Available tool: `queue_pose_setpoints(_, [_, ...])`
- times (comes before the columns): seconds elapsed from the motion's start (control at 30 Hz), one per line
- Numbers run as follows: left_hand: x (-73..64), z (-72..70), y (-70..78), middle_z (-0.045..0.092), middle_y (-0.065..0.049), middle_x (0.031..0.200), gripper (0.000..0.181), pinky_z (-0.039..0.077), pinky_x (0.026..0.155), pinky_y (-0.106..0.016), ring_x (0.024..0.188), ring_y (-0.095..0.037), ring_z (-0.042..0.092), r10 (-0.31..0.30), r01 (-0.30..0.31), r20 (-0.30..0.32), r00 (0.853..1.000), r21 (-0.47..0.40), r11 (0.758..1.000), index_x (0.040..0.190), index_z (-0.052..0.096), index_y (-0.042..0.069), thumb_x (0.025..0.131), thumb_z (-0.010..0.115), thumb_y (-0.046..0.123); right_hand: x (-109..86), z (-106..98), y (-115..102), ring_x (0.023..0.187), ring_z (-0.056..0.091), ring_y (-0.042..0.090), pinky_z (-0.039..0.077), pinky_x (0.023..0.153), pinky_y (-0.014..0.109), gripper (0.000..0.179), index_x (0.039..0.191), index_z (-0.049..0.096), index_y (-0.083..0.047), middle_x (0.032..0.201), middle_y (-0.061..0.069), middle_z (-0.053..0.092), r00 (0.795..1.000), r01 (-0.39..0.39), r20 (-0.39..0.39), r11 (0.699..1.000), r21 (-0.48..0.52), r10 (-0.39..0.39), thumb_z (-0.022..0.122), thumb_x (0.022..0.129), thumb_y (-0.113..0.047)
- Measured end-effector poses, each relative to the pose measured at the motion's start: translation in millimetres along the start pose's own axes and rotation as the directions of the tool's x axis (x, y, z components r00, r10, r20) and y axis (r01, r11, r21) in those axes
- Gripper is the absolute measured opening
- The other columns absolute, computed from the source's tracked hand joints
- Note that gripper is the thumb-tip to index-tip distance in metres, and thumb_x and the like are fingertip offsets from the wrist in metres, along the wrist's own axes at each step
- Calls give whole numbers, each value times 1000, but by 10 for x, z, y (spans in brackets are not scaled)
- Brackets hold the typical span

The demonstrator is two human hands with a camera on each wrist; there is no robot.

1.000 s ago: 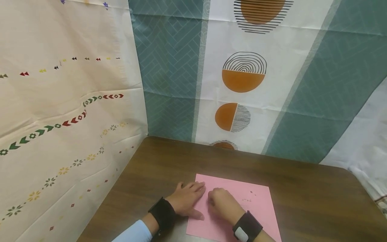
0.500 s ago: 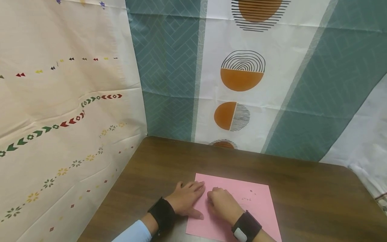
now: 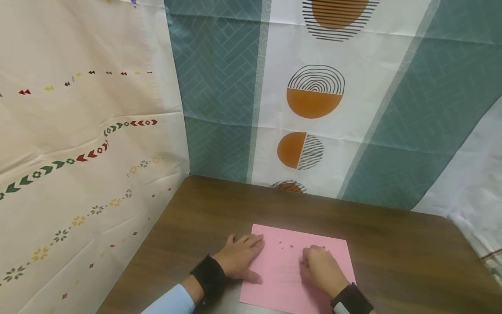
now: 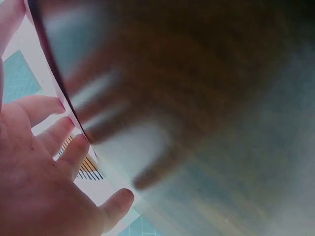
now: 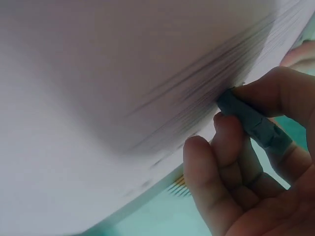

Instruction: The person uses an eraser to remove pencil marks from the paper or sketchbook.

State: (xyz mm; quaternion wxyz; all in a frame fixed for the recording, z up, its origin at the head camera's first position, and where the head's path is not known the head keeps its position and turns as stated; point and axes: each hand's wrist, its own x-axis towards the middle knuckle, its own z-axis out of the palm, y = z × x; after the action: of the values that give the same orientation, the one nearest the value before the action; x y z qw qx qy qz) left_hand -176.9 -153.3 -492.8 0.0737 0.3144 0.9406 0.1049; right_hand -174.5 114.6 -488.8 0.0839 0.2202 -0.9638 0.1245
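Note:
A pink sheet of paper [image 3: 270,294] lies on the brown table. My left hand [image 3: 239,258] rests flat on its left edge, fingers spread. Over the right half of the sheet is my right hand [image 3: 323,268], its fingers curled. The right wrist view shows it pinching a dark blue-grey eraser [image 5: 256,123] between thumb and fingers, one end against the paper. Faint grey pencil lines [image 5: 206,83] run across the sheet beside the eraser. Small dark crumbs [image 3: 292,246] lie on the upper part of the paper. In the head view the hand hides the eraser.
The wooden table [image 3: 396,257] extends around the sheet. A patterned cream cloth [image 3: 78,174] hangs along the left side. Behind the table hangs a green and white curtain [image 3: 219,87] with orange circles. White fabric [image 3: 474,187] hangs at the right.
My right hand has moved right across the sheet, uncovering crumbs and faint lines in the middle. The left hand stays in place on the paper's edge.

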Motion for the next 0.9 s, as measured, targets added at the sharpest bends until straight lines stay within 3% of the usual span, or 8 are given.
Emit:
queue_pose_setpoints(0.17, [8,-5,-11,28,-2,150,94,23,95,-68,132,-22,24,1,-1,-15,1000,20,1000,143,35,14,72,60,68,-126,-128,270,55,36,13,36,49,32,27,57,45,-17,58,-4,40,991,-129,46,992,6,129,68,68,-8])
queue_pose_setpoints(0.27, [3,15,-18,28,-2,150,93,23,95,-68,132,-22,24,1,-1,-20,1000,22,1000,143,36,14,71,60,69,-192,-172,363,56,36,14,36,49,32,24,57,46,-17,58,-3,40,984,-168,59,986,19,166,67,65,-6])
queue_pose_setpoints(0.53, [-12,59,-9,28,-3,150,94,24,94,-68,131,-23,24,7,-7,-10,1000,24,1000,143,35,13,72,58,70,-257,-162,404,56,37,13,37,50,32,23,57,48,-17,58,-4,41,984,-171,66,984,45,168,66,64,-5])
queue_pose_setpoints(0.73, [0,25,14,27,-3,150,95,24,95,-67,132,-23,24,2,-2,5,1000,37,999,143,35,13,71,59,70,-177,-188,400,64,51,9,48,60,36,14,64,60,-17,66,-7,58,977,-208,73,968,138,200,68,66,-7])
queue_pose_setpoints(0.9, [10,-8,41,27,-3,150,94,25,95,-67,132,-23,23,-3,2,11,1000,45,999,143,36,13,71,60,69,-59,-225,250,67,54,5,50,63,35,15,69,63,-21,69,-11,59,994,-110,6,970,216,111,72,70,-9])
